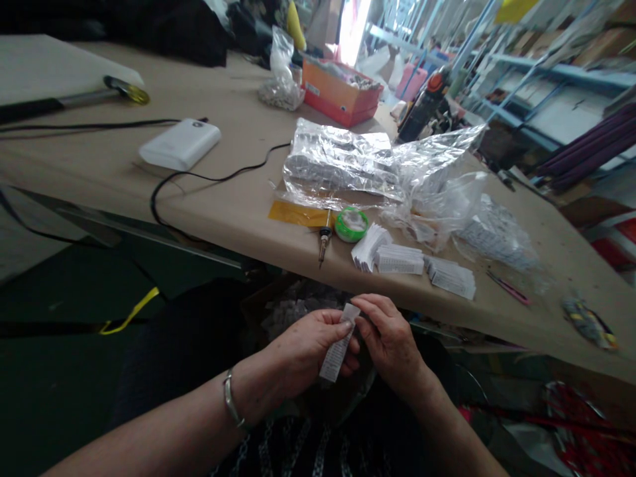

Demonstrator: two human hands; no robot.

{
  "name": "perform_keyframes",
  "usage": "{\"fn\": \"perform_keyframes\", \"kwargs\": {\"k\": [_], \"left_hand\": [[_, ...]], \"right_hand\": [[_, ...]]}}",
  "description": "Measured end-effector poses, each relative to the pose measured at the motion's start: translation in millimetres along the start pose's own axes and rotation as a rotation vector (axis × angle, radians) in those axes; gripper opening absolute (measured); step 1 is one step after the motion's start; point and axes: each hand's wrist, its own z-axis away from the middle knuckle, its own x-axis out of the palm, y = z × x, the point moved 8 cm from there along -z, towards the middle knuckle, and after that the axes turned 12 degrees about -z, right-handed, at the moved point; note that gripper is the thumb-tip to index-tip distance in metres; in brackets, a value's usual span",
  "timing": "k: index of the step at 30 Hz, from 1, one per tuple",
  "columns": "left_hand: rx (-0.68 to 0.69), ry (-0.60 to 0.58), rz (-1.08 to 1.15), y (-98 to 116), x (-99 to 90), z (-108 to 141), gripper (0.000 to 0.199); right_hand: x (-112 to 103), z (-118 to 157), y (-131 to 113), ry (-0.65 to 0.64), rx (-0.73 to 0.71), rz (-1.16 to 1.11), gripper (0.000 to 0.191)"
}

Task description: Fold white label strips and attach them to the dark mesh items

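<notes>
A narrow white printed label [336, 352] is pinched under the thumb of my left hand [311, 341], slanting over my lap. My right hand [391, 336] has its thumb and bent fingers closed at the label's upper end. Beyond my hands, along the table's front edge, lie stacks of similar labels: one fanned stack [370, 247], a middle stack [399, 259] and a right stack [451, 277]. Below the edge, a box holds many small pale pieces [293, 308], partly hidden by my left hand.
A soldering iron [324, 244] points its tip over the table edge beside a green-rimmed round container [351, 224]. Behind are crumpled clear plastic bags [342, 162] and an orange box [340, 93]. Pink-handled tweezers [511, 288] lie right; a white power bank [179, 144] and black cable [218, 179] lie left.
</notes>
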Motion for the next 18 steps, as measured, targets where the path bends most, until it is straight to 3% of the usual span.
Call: {"fn": "perform_keyframes", "kwargs": {"k": [6, 9, 13, 18], "left_hand": [[0.005, 0.013, -0.012, -1.8, -2.5, -2.0, 0.022], [0.027, 0.011, -0.032, -1.3, -3.0, -2.9, 0.024], [0.073, 0.033, -0.053, 1.0, -4.7, -2.8, 0.025], [0.105, 0.095, -0.065, 2.6, -9.0, -2.1, 0.021]], "right_hand": [[1.5, 3.5, 5.0, -0.005, 0.041, -0.05, 0.027], [-1.0, 5.6, 18.7, 0.063, 0.19, -0.211, 0.03], [7.6, 8.2, 38.4, 0.142, 0.455, -0.573, 0.017], [27.4, 9.3, 47.4, 0.202, 0.6, -0.822, 0.023]]}}
